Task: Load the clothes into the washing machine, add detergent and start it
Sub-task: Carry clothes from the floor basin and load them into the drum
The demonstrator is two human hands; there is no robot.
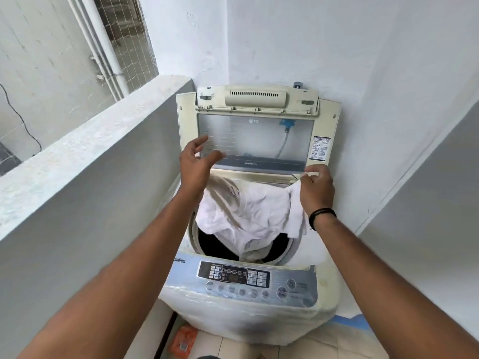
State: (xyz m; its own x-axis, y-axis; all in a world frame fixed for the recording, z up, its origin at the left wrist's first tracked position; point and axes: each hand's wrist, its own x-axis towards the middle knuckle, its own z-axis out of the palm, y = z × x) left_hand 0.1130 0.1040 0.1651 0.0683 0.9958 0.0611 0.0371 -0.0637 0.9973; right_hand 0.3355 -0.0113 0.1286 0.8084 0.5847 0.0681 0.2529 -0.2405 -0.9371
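Observation:
A top-loading washing machine (pixel 321 286) stands in a corner with its lid (pixel 255 141) raised upright. A white garment (pixel 248 216) hangs over the dark drum opening (pixel 212 243), its lower end dipping inside. My right hand (pixel 317 190) pinches the garment's upper right edge above the machine's back right rim. My left hand (pixel 195 164) hovers above the garment's left side with relaxed, spread fingers, holding nothing. The control panel (pixel 241 277) with buttons runs along the machine's front.
A low grey parapet wall (pixel 85 156) runs along the left, close to the machine. White walls close in behind and to the right. An orange packet (pixel 182 340) lies on the tiled floor by the machine's front left foot.

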